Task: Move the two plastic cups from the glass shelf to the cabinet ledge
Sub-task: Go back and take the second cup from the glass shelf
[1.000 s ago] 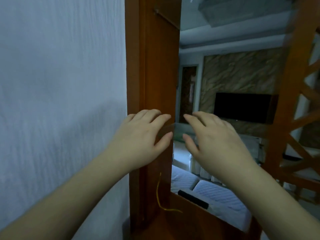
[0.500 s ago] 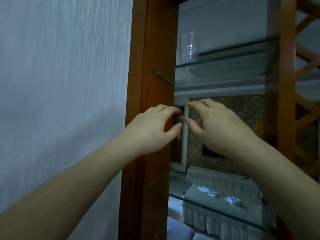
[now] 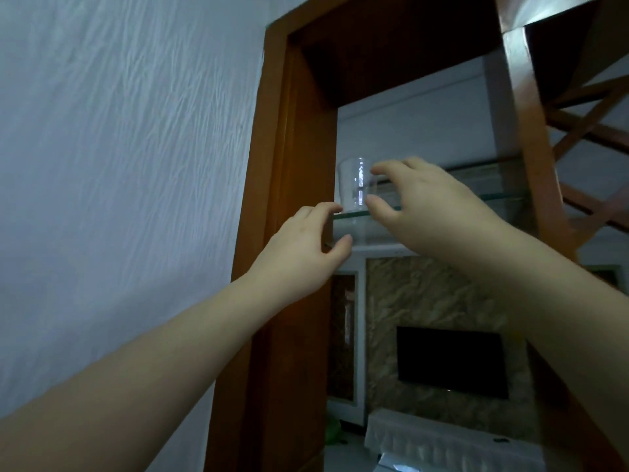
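Clear plastic cup (image 3: 354, 184) stood upright at the left end of the glass shelf (image 3: 442, 202), close to its front edge and beside the wooden frame (image 3: 296, 165). Only one cup could be made out. Right hand (image 3: 429, 206) reached at cup height, thumb and forefinger spread, tips just beside its wall; contact unclear. Left hand (image 3: 303, 253) hung just below the shelf edge, fingers loosely curled and parted, holding nothing.
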Demonstrator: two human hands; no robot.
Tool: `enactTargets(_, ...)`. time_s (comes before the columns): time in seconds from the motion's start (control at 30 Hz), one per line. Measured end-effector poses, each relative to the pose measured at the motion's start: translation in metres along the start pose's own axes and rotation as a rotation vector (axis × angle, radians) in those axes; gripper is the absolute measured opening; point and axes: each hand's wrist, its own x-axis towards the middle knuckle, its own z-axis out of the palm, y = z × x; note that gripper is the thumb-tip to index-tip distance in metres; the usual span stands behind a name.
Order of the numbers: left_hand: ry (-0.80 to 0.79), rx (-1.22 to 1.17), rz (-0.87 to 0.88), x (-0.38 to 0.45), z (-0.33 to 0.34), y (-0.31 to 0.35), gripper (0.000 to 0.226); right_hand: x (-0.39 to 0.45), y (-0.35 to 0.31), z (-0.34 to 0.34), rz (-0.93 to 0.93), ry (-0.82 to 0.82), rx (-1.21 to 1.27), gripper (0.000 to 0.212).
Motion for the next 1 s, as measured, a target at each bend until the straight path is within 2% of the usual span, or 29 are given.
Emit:
enactTargets(0.2,-0.008,-0.072,-0.042,0.025,-0.001,-0.005,0.055,0.059,0.011,-0.005,0.117,0.014,0.139,0.054)
enactTargets(0.33,-0.018,-0.112,-0.102,0.039,-0.005,-0.008,0.056,0.085,0.009,0.006,0.209,-0.066,0.197,0.061)
enactTargets(0.5,-0.053,-0.165,-0.202,0.054,-0.004,-0.006,0.059,0.112,-0.002,0.022,0.455,-0.173,0.265,0.074)
enactTargets(0.67,-0.079,-0.23,-0.264,0.062,0.002,-0.006,0.063,0.126,-0.002,0.039,0.494,-0.3,0.343,0.079)
enactTargets(0.87,-0.119,-0.26,-0.3,0.062,0.009,-0.008,0.066,0.128,0.004,0.059,0.564,-0.316,0.449,0.068)
enactTargets(1.0,-0.098,-0.285,-0.332,0.063,0.014,-0.007,0.068,0.126,0.011,0.061,0.561,-0.221,0.555,0.055)
